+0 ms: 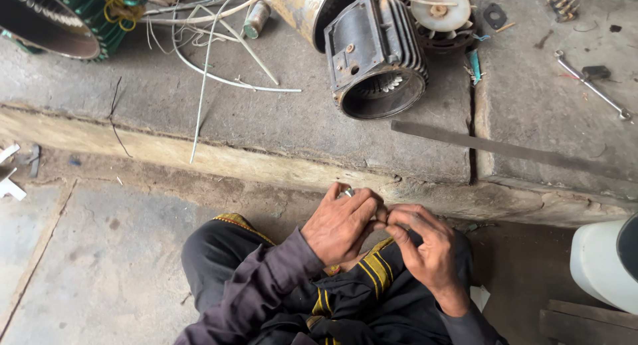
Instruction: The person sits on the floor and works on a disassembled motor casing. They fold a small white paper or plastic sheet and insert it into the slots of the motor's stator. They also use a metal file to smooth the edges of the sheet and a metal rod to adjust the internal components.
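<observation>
Low in the frame's centre, the left hand point(342, 225) curls its fingers round a small shiny metal piece point(348, 193), only partly visible; the right hand point(425, 248), just beside it, bends its fingers toward the left, whether gripping I cannot tell; above, a dark motor housing point(373, 56) lies on the concrete ledge point(266, 119).

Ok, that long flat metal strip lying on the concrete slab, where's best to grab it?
Take the flat metal strip at its near left end, pinching its thin edges from above. It lies flat along the slab, that end is bare, and the motor housing sits apart behind it.
</observation>
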